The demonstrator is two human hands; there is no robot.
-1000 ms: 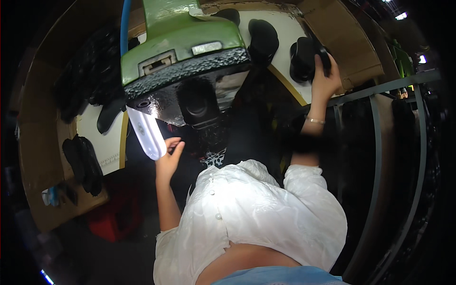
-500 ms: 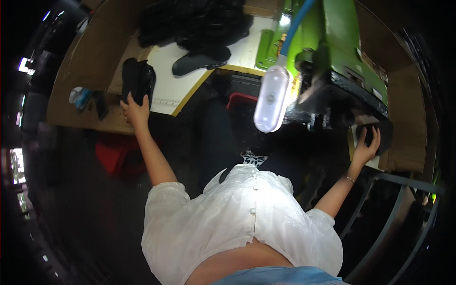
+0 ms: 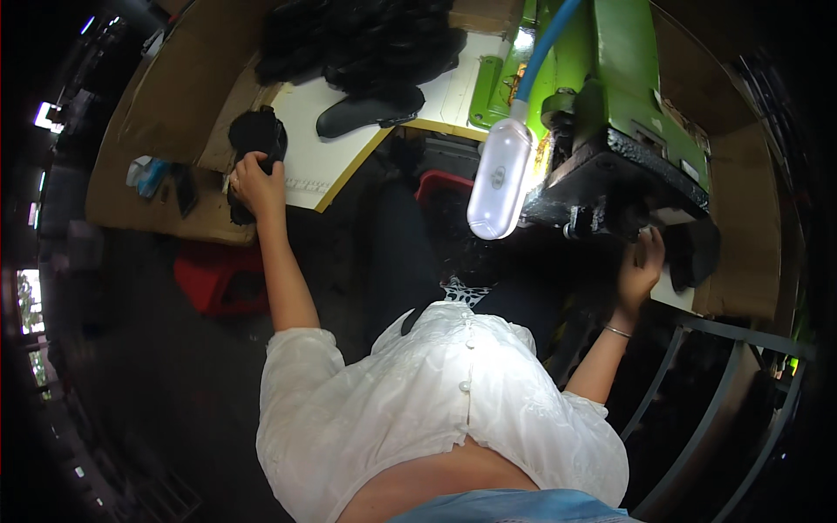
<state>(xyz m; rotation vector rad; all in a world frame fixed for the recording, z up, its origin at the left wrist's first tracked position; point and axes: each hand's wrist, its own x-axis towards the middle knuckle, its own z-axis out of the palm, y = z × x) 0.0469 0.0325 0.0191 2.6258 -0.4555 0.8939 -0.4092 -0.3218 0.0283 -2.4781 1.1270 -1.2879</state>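
Note:
My left hand (image 3: 259,185) is closed on a black sole-shaped shoe piece (image 3: 257,132) at the left edge of the white worktop. Part of that piece is covered by my fingers, and its lower end shows below them. My right hand (image 3: 641,268) is raised under the black lower part of a green machine (image 3: 645,144), its fingers loosely apart and slightly blurred. No object shows in it. Just right of it lies another black shoe piece (image 3: 695,253) on a pale surface.
A black pile of shoe pieces (image 3: 357,44) covers the far worktop, with a single sole-shaped piece (image 3: 370,112) before it. A lit white lamp (image 3: 501,179) hangs centrally. Cardboard walls (image 3: 745,209) flank the table; a red stool (image 3: 214,279) stands below left, a metal rack (image 3: 732,392) right.
My left hand has moved up the black shoe piece and closed on it; the piece has shifted slightly. My right hand has come off the right-hand shoe piece and moved left, toward the machine.

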